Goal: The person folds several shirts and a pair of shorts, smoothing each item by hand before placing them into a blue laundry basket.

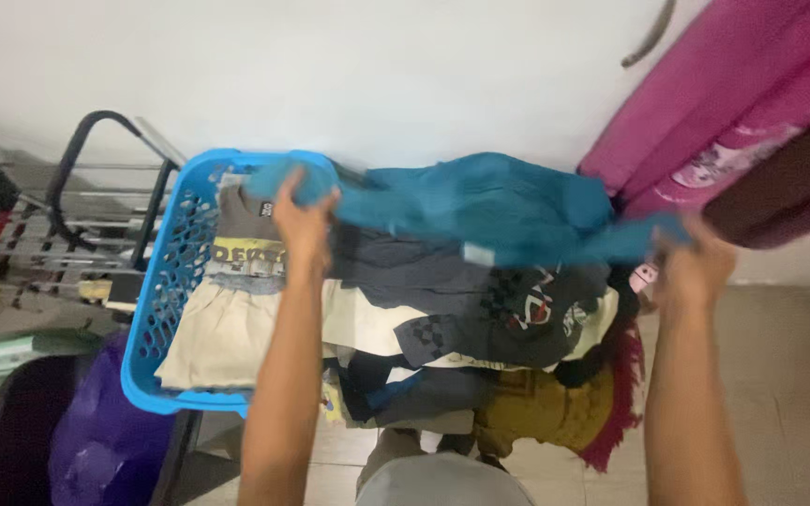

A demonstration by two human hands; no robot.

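Note:
A teal blue garment (489, 206) is stretched between both my hands above a heap of clothes. My left hand (304, 225) grips its left end over the blue plastic laundry basket (166, 309). At the far right, my right hand (696, 267) pinches the other end. Below the garment lies a dark grey shirt with a checkered print (480, 309). A grey shirt with a yellow print (246, 239) and a cream cloth (222, 342) lie in the basket.
A mustard and dark red cloth (564, 412) hangs off the heap's front. Pink curtains (733, 103) hang at the right. A metal drying rack (77, 215) stands at the left, with a purple bag (105, 440) below it. A white wall is behind, and the floor is tiled.

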